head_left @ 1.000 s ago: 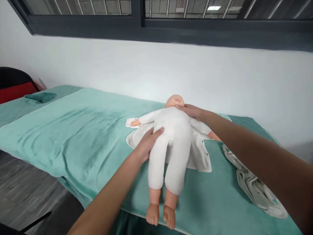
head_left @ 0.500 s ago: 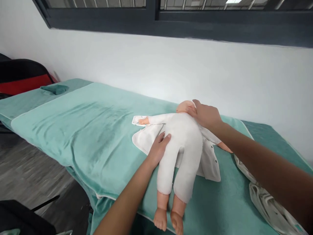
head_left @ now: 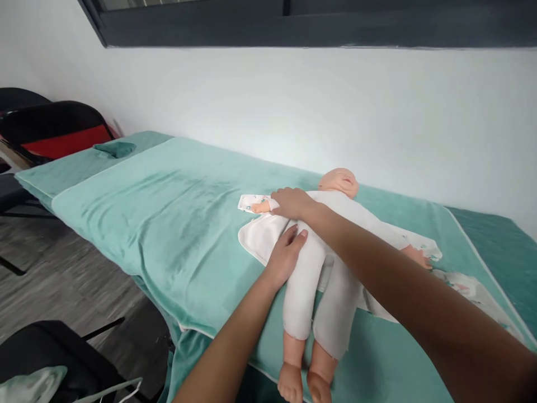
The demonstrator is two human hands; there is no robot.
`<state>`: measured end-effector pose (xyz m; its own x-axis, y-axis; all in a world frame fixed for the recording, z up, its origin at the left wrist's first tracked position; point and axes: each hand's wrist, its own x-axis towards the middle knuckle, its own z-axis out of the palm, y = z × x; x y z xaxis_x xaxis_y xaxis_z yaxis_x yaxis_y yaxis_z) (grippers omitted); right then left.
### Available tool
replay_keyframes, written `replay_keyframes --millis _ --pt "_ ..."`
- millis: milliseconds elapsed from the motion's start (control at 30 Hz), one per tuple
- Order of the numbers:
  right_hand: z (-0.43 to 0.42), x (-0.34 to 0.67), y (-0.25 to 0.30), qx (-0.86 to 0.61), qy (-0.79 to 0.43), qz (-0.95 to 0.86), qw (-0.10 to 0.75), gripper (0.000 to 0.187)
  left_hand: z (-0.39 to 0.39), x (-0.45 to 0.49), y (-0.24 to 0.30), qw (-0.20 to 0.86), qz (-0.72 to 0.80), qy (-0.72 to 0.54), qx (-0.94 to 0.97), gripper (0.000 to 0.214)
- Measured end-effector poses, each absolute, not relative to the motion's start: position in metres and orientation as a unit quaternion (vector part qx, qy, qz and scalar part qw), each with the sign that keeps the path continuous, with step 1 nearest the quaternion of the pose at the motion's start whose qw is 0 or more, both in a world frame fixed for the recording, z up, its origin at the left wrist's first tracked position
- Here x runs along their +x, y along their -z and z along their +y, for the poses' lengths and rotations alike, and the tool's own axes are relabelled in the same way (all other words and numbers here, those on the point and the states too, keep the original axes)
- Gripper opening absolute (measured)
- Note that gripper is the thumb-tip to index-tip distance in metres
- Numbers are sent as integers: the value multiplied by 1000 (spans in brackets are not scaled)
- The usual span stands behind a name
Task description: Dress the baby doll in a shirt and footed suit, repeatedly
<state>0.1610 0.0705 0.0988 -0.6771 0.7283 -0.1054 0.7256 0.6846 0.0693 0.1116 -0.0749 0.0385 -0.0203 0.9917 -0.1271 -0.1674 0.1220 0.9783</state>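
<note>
Doll [head_left: 304, 274] on its back on the bed [head_left: 168, 212], yes?
— Yes, lying on an unfastened white garment [head_left: 258, 240], not wrapped in it.
And the hands?
— Left hand [head_left: 287, 254] lies flat against its hip, fingers open. Right hand [head_left: 291, 202] has crossed from the head to its arm. The fingers are curled there, and I cannot tell if they grip.

Doll [head_left: 300, 296]: one
Hands: two, the left hand [head_left: 287, 254] and the right hand [head_left: 291, 202]
Small green cloth [head_left: 114, 149]: one
Chair backs [head_left: 54, 115]: two
</note>
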Motion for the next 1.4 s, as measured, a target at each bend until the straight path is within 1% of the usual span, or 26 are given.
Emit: replay_keyframes --millis 67,200,267,333,367,433,500,567,633,700,767,900,967,1133,1167,1233,1300,1367,1400 --pt "71 173 -106 395 -9 917 54 26 -75 112 -41 565 505 -508 409 54" --pt "68 199 -117 408 -27 912 13 32 -79 115 -42 569 479 -521 418 38" --pt "65 211 -120 419 -38 907 24 31 -79 116 -41 581 464 -531 405 34" --pt "62 221 -120 425 -37 903 42 29 -74 114 -39 558 465 -554 407 30" --pt "60 225 -120 427 -36 903 42 29 -70 112 -39 522 478 -564 425 27" --pt "58 229 -118 431 -38 901 22 31 -55 103 -39 398 534 -561 491 22" --pt "56 230 -117 440 -44 897 -9 35 -36 92 -39 245 608 -504 563 23" --pt "56 230 -115 453 -44 890 -28 38 -16 82 -37 136 671 -407 604 29" --pt "55 229 -114 458 -41 887 -28 40 0 73 -34 85 713 -324 616 33" --pt "53 229 -114 455 -38 890 -19 41 11 67 -29 72 732 -291 611 24" --pt "51 230 -114 448 -30 893 -12 44 15 61 -25 92 738 -325 584 16" --pt "48 229 -116 452 -16 892 -6 48 14 52 -22 161 705 -498 479 8" --pt "46 228 -117 458 -11 889 6 48 11 50 -23 176 677 -559 445 5" --pt "48 223 -112 466 -24 884 21 47 3 62 -30 232 599 -630 437 5" --pt "49 221 -110 471 -32 881 22 45 1 68 -32 255 574 -637 447 5" --pt "51 217 -104 482 -41 875 25 33 -3 81 -35 324 514 -637 475 9" --pt "54 212 -100 491 -43 870 22 21 -7 92 -37 426 447 -620 484 17" --pt "56 209 -98 500 -44 865 9 22 -10 98 -36 521 398 -601 456 24" --pt "55 209 -99 503 -46 863 5 24 -11 98 -36 551 387 -597 435 27"
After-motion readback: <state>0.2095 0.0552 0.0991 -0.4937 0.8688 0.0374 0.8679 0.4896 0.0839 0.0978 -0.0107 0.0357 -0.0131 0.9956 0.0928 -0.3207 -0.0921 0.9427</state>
